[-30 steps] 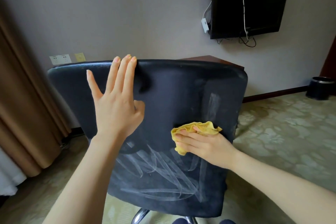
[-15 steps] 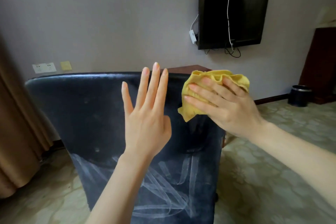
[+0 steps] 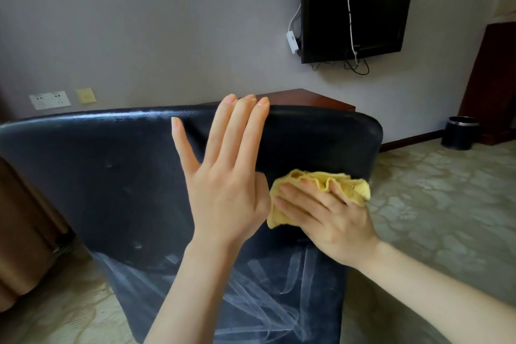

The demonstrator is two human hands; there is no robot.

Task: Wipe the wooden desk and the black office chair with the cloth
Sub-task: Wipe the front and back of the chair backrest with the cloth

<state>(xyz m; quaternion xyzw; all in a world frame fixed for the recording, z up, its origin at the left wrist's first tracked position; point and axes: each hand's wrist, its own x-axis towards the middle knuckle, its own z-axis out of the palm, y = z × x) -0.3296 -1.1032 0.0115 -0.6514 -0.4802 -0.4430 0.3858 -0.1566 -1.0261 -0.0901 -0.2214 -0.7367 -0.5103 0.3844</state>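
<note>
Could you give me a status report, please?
Left hand open, flat against black office chair. Right hand holds yellow cloth against it. Nothing in the way.

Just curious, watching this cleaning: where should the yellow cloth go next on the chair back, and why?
Probably a sweep downward: the right hand holds the cloth against the upper part of the chair back, while pale streaks show lower down. The left hand lies flat near the top edge, seemingly steadying it.

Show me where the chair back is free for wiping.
Free: the broad stretch of chair back left of the left hand, and the streaked lower part. Crowded: upper right, where the right hand grips the cloth beside it.
</note>
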